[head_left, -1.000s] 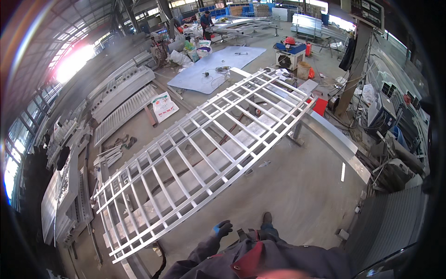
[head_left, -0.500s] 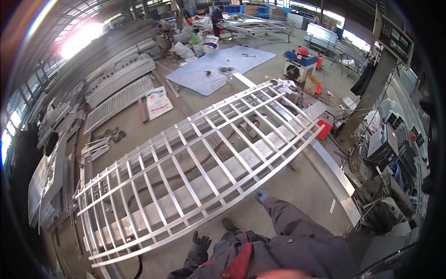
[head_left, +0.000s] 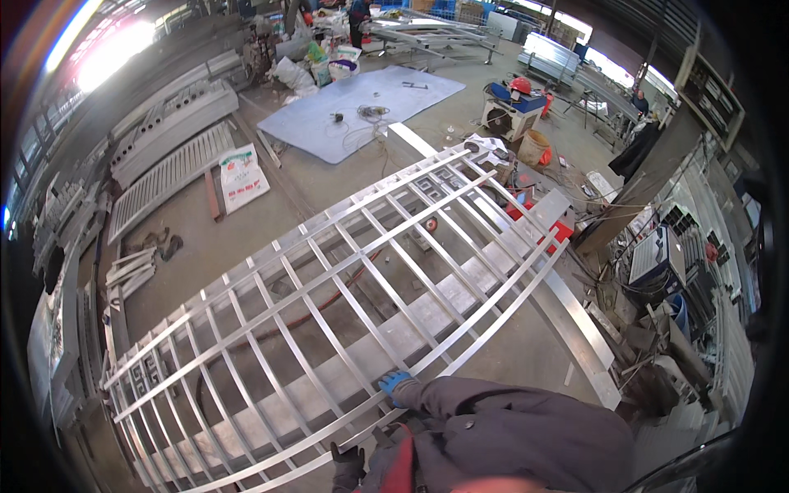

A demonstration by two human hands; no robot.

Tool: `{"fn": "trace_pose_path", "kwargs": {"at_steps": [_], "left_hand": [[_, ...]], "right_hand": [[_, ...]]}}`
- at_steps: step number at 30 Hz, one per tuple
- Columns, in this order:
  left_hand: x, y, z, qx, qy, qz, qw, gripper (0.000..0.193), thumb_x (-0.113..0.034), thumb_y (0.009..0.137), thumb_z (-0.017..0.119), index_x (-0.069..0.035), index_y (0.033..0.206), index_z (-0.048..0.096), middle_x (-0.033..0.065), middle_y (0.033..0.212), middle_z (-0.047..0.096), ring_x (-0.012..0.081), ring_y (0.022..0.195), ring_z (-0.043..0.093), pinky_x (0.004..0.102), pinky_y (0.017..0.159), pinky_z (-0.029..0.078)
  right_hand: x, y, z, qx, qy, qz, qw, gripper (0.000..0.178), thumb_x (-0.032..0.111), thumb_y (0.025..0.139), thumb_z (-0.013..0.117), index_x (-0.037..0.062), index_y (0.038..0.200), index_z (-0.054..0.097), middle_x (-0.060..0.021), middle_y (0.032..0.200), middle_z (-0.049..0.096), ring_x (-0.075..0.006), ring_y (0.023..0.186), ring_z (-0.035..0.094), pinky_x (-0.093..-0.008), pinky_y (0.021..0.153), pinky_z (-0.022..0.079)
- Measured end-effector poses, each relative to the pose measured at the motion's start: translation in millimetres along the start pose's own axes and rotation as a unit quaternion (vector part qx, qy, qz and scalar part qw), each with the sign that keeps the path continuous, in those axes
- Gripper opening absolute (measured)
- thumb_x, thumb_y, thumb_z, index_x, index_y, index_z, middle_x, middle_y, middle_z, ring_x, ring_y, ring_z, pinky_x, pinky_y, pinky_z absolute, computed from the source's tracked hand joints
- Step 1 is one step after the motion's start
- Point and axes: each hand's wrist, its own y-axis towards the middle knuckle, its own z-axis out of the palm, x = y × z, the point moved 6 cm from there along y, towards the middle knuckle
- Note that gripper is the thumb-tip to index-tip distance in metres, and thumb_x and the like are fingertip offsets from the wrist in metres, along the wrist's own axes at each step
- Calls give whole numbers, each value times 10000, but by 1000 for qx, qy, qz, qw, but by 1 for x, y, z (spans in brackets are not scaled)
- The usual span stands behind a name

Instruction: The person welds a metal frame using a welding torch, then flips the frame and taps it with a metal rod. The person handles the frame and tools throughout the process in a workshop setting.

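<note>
A long silver metal railing panel [head_left: 362, 256] with curved rails and many crossbars lies slantwise in front of me. My right hand [head_left: 395, 384], in a blue glove, is on its near rail beside a crossbar, with the fingers curled over the metal. My left hand [head_left: 348, 462], dark-gloved, is just short of the near rail further left; its thumb and fingers stand apart and nothing shows in them. Beneath the panel are a wide flat metal beam [head_left: 460, 271] and a reddish hose [head_left: 316, 312]. Scroll-patterned inserts [head_left: 146, 371] sit near the panel's ends.
Another flat beam [head_left: 579, 349] sticks out at the right. Beyond the panel lie a pale blue sheet [head_left: 329, 135] with cables and a white printed sack [head_left: 242, 179]. Stacked metal sections [head_left: 181, 135] line the left. A post [head_left: 629, 181] and scrap stand right. Another person [head_left: 357, 20] stands far back.
My right hand has moved left from beyond the panel's edge onto the near rail. My left hand has gone lower in view, closer to the railing. My view has shifted.
</note>
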Motion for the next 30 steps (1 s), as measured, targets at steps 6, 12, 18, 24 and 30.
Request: {"fn": "trace_pose_path", "kwargs": {"at_steps": [6,12,18,24,30], "left_hand": [[1,5,-2,-199,147,128,960,858,-681,888,500,-162,1558,371,70,1637,336,272,1513,260,482,1208,113],[-12,-4,12,-283,96,296,907,769,-603,850,626,-174,1471,477,63,1478,517,301,1349,476,522,1039,425],[-23,-5,13,-317,92,267,905,730,-583,854,630,-169,1439,493,66,1440,531,297,1314,492,512,1020,438],[-29,-3,8,-325,94,252,907,690,-563,858,634,-164,1407,508,68,1402,545,293,1278,509,503,1000,450],[-28,-5,5,-321,87,255,908,651,-544,862,637,-159,1376,524,71,1365,559,289,1243,525,493,980,463]], "right_hand": [[8,48,28,147,-48,-62,986,320,284,869,676,182,1171,696,-71,1248,681,-271,1169,649,-440,965,518],[-1,68,49,211,-52,-87,972,314,237,874,693,172,1179,735,-87,1191,730,-276,1088,709,-465,865,582],[2,75,63,255,-59,-52,964,285,295,932,627,138,1152,718,-122,1183,709,-316,1044,702,-479,832,567],[8,72,47,271,-38,-41,961,314,291,918,636,136,1182,705,-132,1212,698,-321,1083,689,-482,869,559],[9,61,43,280,-36,-37,959,348,287,903,645,134,1211,693,-141,1241,687,-327,1123,676,-486,907,552]]}}
